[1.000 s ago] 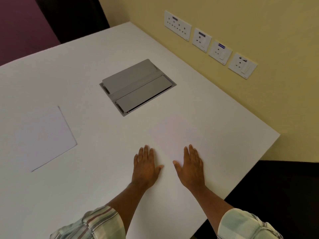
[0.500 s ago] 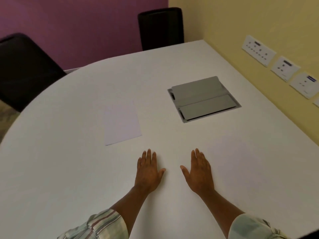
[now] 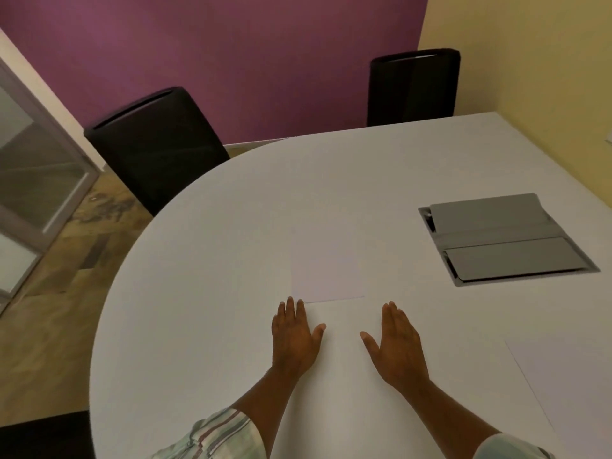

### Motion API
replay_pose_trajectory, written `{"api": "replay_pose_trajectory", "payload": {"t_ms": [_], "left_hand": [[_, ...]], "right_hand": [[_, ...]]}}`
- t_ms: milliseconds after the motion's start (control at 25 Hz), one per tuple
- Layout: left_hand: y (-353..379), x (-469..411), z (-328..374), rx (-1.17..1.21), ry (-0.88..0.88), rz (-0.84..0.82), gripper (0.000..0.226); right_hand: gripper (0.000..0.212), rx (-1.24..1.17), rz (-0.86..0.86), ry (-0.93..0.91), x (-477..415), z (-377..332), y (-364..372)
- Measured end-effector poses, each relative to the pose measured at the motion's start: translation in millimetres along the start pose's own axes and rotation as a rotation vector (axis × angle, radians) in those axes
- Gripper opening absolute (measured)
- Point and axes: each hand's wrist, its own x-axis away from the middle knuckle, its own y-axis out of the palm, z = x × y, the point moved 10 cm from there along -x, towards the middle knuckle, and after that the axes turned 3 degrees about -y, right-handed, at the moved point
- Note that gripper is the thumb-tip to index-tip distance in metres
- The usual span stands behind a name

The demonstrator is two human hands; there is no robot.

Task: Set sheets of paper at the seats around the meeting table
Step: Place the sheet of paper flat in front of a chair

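A white sheet of paper (image 3: 326, 271) lies flat on the white meeting table (image 3: 231, 226), just beyond my fingertips. My left hand (image 3: 293, 336) rests palm down on the table, its fingertips close to the sheet's near left corner. My right hand (image 3: 399, 346) lies flat to the right of it, fingers together, holding nothing. A second sheet (image 3: 569, 389) lies at the table's near right, partly cut off by the frame edge.
A grey flip-lid cable box (image 3: 503, 240) is set into the table at the right. Two black chairs stand at the far side, one at the left (image 3: 155, 147) and one at the corner (image 3: 412, 87). A glass door (image 3: 29, 180) is at far left.
My view has swung left, away from the yellow wall with sockets. The sheet that was off to the left now lies straight ahead of my hands; both hands stay flat on the table.
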Motion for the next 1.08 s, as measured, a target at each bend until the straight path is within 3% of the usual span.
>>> {"api": "replay_pose_trajectory", "payload": {"t_ms": [240,720,1080], "left_hand": [[12.1,-55.5,-41.7,0.074,-0.135,-0.032,0.081],[37.9,-123.6,-50.9,0.121,-0.237,-0.058,0.084],[18.3,-121.1,-32.9,0.483,-0.196,0.076,0.065]], "right_hand": [[0.088,0.057,-0.069,-0.034,-61.3,-22.4,32.6],[0.094,0.187,-0.236,-0.055,-131.8,-30.1,91.2],[0.096,0.208,-0.295,-0.045,-130.6,-28.1,97.9]]}}
